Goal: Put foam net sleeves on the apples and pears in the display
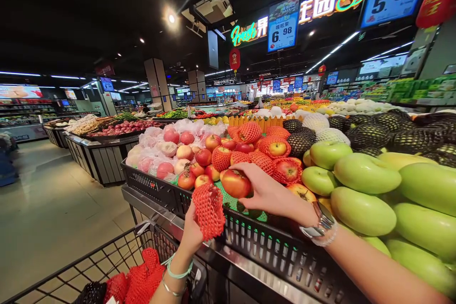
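Observation:
My right hand (pixel 274 194) reaches over the crate rim and grips a bare red apple (pixel 235 183) lying among other apples in a black plastic crate (pixel 270 247). My left hand (pixel 192 235) holds an empty red foam net sleeve (pixel 209 210) just in front of the crate's edge, close to the apple. Around them lie bare red apples (pixel 204 156) and apples wrapped in red net (pixel 249 132). Large green apples (pixel 365 173) fill the bin to the right.
A wire shopping cart (pixel 103 266) below my left arm holds several red net sleeves (pixel 142 280). Bagged peaches (pixel 153 145) sit at the crate's left end; netted dark fruit (pixel 370 135) lies behind. Open aisle floor (pixel 46 209) spreads left, with more produce stands (pixel 103 156) beyond.

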`<action>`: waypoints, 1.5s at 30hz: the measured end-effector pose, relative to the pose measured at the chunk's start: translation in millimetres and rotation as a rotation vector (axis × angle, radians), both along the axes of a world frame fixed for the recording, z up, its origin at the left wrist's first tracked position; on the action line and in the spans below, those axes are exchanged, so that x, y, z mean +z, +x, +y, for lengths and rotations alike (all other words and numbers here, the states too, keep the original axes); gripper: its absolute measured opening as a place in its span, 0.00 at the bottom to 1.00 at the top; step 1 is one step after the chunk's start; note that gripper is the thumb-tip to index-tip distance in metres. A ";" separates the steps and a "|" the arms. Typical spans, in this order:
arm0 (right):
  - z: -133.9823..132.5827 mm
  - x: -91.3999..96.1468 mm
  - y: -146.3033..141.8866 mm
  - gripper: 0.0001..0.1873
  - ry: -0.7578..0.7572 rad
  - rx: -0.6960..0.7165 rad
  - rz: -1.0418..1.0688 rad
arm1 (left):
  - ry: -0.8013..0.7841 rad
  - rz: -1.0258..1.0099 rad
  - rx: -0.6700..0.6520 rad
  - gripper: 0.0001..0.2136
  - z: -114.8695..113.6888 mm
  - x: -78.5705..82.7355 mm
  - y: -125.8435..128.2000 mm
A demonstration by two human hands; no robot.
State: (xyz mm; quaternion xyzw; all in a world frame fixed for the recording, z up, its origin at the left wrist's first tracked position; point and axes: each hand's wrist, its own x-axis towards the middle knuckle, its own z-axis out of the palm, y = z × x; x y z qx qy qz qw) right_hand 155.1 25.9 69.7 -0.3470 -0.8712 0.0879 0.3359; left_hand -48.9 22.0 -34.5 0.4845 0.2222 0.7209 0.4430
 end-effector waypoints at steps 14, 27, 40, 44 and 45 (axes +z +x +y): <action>-10.3 -22.8 -25.6 0.34 -0.493 0.280 0.242 | 0.113 0.291 0.197 0.40 6.9 -26.2 -1.4; -19.4 -21.8 -26.7 0.65 -0.843 0.442 0.325 | 0.568 0.716 0.641 0.29 -20.6 -2.8 -0.6; -19.6 -10.8 -23.4 0.47 -0.431 0.101 0.378 | 0.653 0.383 0.839 0.23 -24.5 24.9 -35.4; -23.0 -19.9 -32.3 0.46 -0.522 0.173 0.382 | 0.796 1.139 0.920 0.46 -33.5 27.0 -21.8; -23.9 -22.5 -34.0 0.46 -0.538 0.198 0.381 | 0.741 1.251 0.867 0.44 -33.5 25.9 -17.2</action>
